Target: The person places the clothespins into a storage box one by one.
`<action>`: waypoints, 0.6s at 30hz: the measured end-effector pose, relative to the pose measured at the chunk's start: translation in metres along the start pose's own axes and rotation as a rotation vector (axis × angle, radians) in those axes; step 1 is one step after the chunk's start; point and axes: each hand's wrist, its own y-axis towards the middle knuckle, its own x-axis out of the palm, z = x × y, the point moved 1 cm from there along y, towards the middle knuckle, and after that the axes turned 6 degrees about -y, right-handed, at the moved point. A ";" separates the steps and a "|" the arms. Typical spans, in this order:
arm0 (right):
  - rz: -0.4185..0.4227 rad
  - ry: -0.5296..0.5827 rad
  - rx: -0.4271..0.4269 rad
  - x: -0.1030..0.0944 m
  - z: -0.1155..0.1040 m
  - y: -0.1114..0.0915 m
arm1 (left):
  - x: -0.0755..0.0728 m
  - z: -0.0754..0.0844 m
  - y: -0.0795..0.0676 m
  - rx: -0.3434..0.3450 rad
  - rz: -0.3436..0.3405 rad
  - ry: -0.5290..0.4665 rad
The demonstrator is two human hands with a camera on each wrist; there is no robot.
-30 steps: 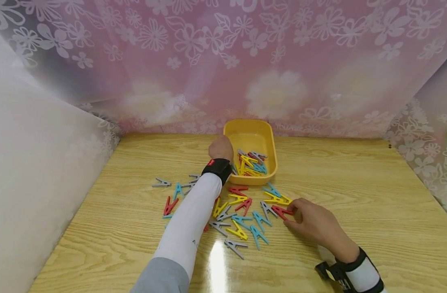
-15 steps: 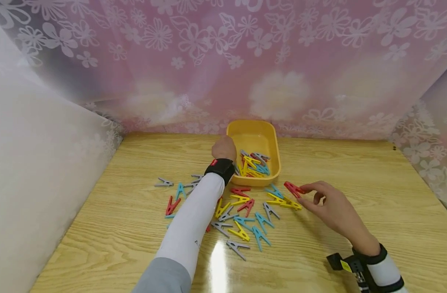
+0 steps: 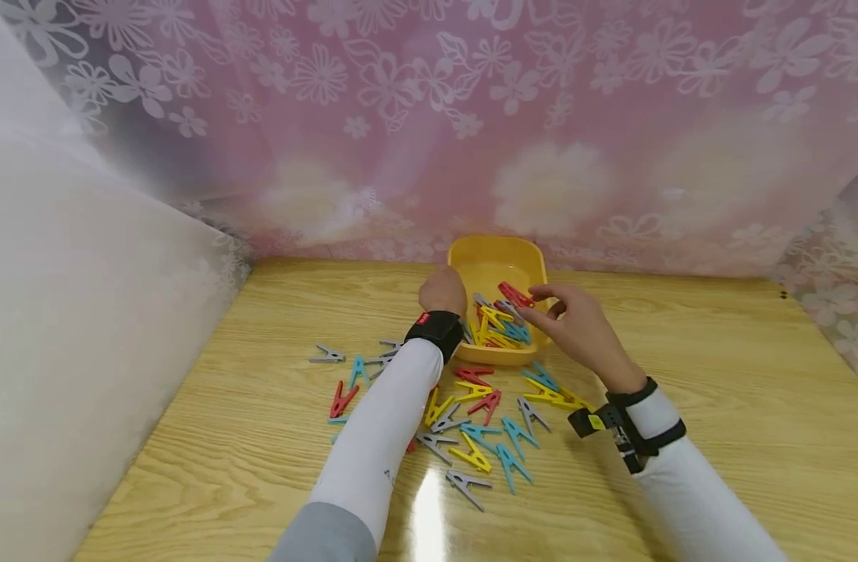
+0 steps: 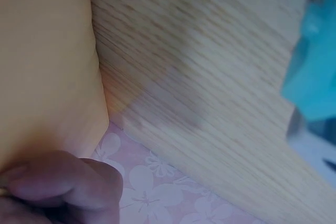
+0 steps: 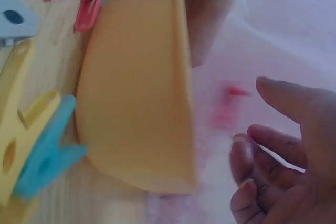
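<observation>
My left hand (image 3: pixel 444 290) grips the left wall of a yellow plastic bin (image 3: pixel 495 357); in the left wrist view its fingers (image 4: pixel 68 182) curl at the bin's edge. Over the bin's right side is my right hand (image 3: pixel 576 324), thumb and fingers spread. A red clothespin (image 3: pixel 516 295) is just off its fingertips, above the pile inside. The right wrist view shows this clothespin (image 5: pixel 227 109) blurred in the air, apart from the fingers. Red, yellow, blue and grey clothespins (image 3: pixel 497 316) lie heaped in the near half of the bin.
Several loose clothespins (image 3: pixel 471 453) are scattered on the wooden table (image 3: pixel 717 375) in front of the bin, and others lie left of it, partly behind my left arm. A floral pink curtain (image 3: pixel 400 156) hangs directly behind the bin.
My right hand lifted a red clothespin from the right of the scattered group, carried it up and left over the bin, and let go of it. The left hand stayed at the bin.
</observation>
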 end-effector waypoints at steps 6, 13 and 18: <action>-0.003 0.017 0.011 0.008 0.012 -0.007 | 0.000 0.004 -0.002 0.019 0.014 0.017; 0.027 -0.026 0.058 0.000 0.033 -0.033 | -0.004 0.004 -0.001 0.011 0.024 0.028; -0.111 -0.025 0.066 0.002 0.048 -0.054 | -0.001 0.001 0.000 0.008 0.013 0.006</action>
